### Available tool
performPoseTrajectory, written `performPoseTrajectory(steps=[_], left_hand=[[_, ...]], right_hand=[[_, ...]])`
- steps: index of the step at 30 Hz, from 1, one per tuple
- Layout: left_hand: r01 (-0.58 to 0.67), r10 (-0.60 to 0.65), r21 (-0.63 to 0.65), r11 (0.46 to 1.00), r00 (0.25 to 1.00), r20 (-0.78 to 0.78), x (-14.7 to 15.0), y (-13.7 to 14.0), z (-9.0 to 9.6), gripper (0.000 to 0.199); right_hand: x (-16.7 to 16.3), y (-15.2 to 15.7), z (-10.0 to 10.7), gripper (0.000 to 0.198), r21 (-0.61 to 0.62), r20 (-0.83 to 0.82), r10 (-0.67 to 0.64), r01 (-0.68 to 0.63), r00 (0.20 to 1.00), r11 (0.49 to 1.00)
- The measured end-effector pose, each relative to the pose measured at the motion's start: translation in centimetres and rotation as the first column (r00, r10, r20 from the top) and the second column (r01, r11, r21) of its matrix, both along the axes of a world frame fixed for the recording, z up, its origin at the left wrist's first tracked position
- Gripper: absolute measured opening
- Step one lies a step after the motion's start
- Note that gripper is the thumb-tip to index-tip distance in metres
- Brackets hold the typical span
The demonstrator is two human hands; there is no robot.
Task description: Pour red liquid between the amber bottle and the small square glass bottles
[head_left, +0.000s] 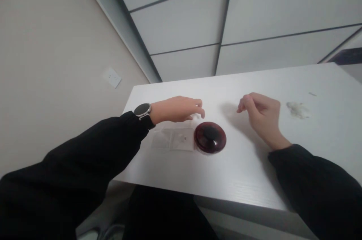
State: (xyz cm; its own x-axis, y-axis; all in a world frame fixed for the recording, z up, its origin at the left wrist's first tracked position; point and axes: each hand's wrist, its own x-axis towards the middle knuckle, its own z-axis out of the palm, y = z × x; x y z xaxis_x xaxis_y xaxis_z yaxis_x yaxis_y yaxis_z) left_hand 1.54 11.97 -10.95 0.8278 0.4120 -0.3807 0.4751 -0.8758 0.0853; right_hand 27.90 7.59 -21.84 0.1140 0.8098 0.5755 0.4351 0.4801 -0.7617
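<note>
My left hand reaches over the table from the left, a watch on its wrist. Its fingers are bent and apart, just above a small white thing whose kind I cannot make out. Close below the fingertips stands a round container with a glossy dark red lid. Against its left side lies a flat clear plastic case with a few tiny specks in it. To the right, my right hand is raised over the table with fingers curled and thumb pressed to them; anything pinched there is hidden.
The white table stands before panelled sliding doors. At its right lies a little heap of pale bits, with a thin grey sliver behind it. A wall socket is at the left.
</note>
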Motion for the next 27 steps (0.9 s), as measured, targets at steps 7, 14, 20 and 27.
performPoseTrajectory(steps=[7,14,20,27], left_hand=[[0.011,-0.009,-0.104,0.995,1.0,0.02,-0.1,1.3,-1.3,0.042],[-0.329,0.36,-0.183,0.926,0.917,0.174,-6.1,-4.0,3.6,0.05],[-0.442,0.439,0.035,0.896,0.895,0.075,-9.6,-8.9,3.6,0.056],[-0.461,0.458,-0.009,0.887,0.877,0.146,-9.5,-9.8,4.3,0.044]], right_hand=[[0.0,0.2,-0.2,0.058,0.013,0.008,0.017,-0.018,1.0,1.0],[0.1,0.0,-0.2,0.057,0.005,0.007,0.025,-0.025,1.0,1.0],[-0.1,0.0,-0.3,0.058,-0.005,-0.006,0.021,-0.021,1.0,1.0],[-0.2,0.0,-0.3,0.058,-0.035,-0.015,0.044,-0.045,0.999,0.998]])
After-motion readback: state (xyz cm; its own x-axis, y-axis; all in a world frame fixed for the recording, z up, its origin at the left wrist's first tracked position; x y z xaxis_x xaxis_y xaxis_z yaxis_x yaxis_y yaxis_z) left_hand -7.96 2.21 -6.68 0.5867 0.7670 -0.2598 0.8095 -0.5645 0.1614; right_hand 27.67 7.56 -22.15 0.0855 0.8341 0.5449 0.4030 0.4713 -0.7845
